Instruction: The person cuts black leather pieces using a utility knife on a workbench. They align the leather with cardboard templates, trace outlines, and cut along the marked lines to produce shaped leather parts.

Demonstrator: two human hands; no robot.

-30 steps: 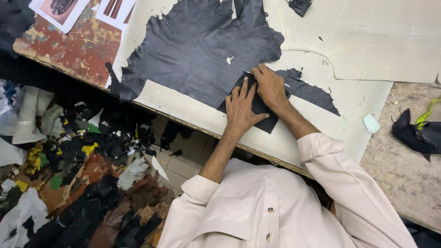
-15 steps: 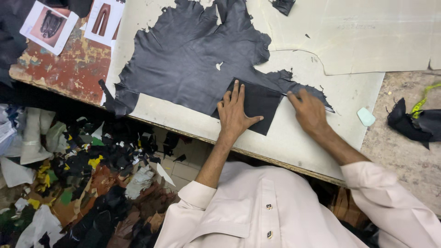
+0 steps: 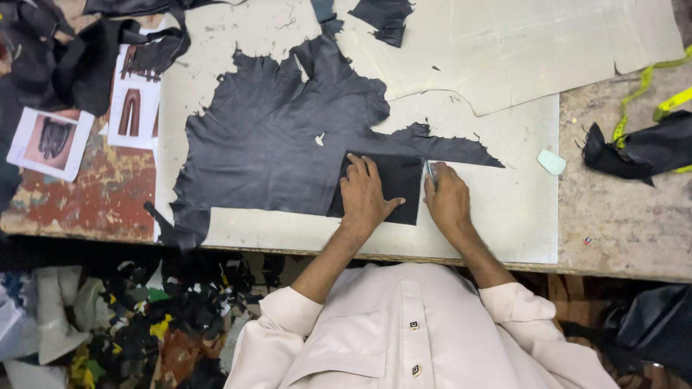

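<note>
— Since the earlier frame, what has been moved?

— Both hands have been drawn lower and toward the middle of the frame. The right hand has been brought back in from the right, up against the right edge of the dark square piece, and the left hand is still laid flat on it.

— How is the piece placed against the hands?

— It lies at the centre of the frame, on the lower edge of the large black hide. It is pinned under the open left palm, fingers spread and pointing to the top of the frame. Its right edge runs up and down the frame, just left of the right hand.

— And the right hand?

— It is closed around a thin pale tool, whose tip is set at the upper right corner of the piece. What kind of tool it is cannot be told.

— The surface and surroundings?

— A pale cutting sheet is spread over the tabletop. A small pale block is seen to the right, well apart from the hands. Printed pictures lie at upper left, and scraps are heaped on the floor at lower left.
</note>
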